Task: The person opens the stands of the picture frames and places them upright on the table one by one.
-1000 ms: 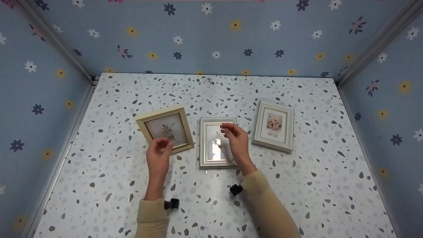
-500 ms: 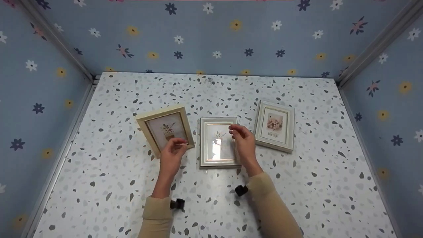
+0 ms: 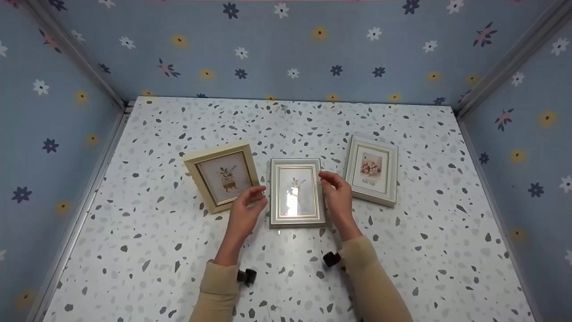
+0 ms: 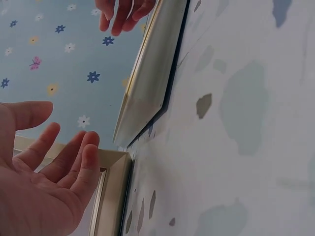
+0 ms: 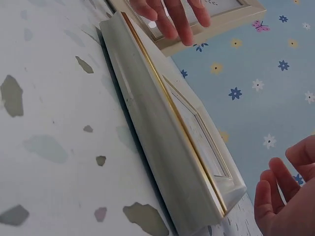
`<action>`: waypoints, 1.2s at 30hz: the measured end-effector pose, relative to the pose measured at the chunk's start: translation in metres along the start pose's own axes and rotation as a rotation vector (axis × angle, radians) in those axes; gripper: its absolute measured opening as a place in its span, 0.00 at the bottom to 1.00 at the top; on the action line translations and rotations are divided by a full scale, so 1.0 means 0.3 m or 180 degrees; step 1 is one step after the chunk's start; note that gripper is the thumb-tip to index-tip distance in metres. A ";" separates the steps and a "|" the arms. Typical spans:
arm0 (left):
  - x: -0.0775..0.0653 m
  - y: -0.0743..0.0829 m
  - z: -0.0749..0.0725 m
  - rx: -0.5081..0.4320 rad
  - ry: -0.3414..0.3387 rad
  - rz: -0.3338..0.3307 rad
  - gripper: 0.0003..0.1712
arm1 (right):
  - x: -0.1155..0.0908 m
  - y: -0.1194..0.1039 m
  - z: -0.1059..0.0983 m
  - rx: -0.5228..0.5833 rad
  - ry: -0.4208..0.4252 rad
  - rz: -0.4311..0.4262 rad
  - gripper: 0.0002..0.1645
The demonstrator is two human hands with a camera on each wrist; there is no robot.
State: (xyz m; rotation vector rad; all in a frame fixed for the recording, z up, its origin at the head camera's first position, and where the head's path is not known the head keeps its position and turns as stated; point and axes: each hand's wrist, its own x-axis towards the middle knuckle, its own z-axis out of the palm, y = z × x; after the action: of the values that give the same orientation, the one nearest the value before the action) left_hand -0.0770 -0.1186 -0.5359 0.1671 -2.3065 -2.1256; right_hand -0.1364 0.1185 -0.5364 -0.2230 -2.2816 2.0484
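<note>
In the head view a silver-white picture frame [image 3: 275, 192] lies flat on the table, a plant print behind its shiny glass. My left hand [image 3: 245, 212] is just left of it, fingers relaxed and holding nothing. On the other side my right hand [image 3: 338, 197] hovers by the right edge, loosely bent and bare. A cream picture frame [image 3: 255, 170] stands tilted at the left, its lower right corner partly behind my left hand. In the right wrist view the middle frame's side [image 5: 157, 132] runs between both hands, apart from the fingers [image 5: 263, 199].
A third picture frame [image 3: 392, 179] with a pink blossom print lies flat at the right. The white speckled table [image 3: 286, 129] is enclosed by blue flowered walls [image 3: 286, 49] at the back and sides. Black wrist cameras [image 3: 332, 259] stick out from both sleeves.
My left hand has moved right, from in front of the cream frame to beside the middle one. My right hand has drawn right, off the middle frame's glass. The frames stay put.
</note>
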 end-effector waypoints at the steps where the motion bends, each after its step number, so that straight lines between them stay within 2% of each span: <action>1: 0.000 -0.002 0.006 -0.0019 -0.0023 -0.0018 0.20 | -0.001 0.002 -0.001 -0.0002 0.0008 0.0003 0.14; 8: -0.001 -0.009 0.049 0.0057 -0.0151 -0.0109 0.25 | -0.008 0.010 -0.010 -0.0010 0.0007 0.0155 0.16; 13: -0.005 -0.013 0.075 0.0132 -0.0140 -0.0115 0.26 | -0.013 0.014 -0.018 -0.0053 -0.0074 0.0199 0.18; 19: -0.006 -0.015 0.090 0.0145 -0.0176 -0.0090 0.30 | -0.028 0.018 -0.021 -0.0206 -0.0136 0.0240 0.20; 24: -0.004 -0.012 0.093 0.0212 -0.0259 -0.0202 0.33 | -0.039 0.022 -0.016 -0.0340 -0.0127 0.0194 0.22; 30: -0.012 0.048 0.082 -0.0075 -0.0445 -0.0240 0.38 | -0.042 0.030 -0.015 -0.0348 -0.0169 0.0216 0.25; 33: -0.024 0.081 0.079 -0.0075 -0.0523 -0.0189 0.40 | -0.043 0.032 -0.016 -0.0327 -0.0188 0.0227 0.25; 36: -0.027 0.089 0.079 0.0004 -0.0562 -0.0153 0.39 | -0.044 0.034 -0.018 -0.0331 -0.0202 0.0274 0.26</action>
State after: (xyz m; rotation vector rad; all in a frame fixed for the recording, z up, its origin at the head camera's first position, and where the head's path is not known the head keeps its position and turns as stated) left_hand -0.0728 -0.0924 -0.5108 0.0362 -2.4205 -2.2474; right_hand -0.1219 0.1229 -0.5454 -0.2707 -2.4612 2.0055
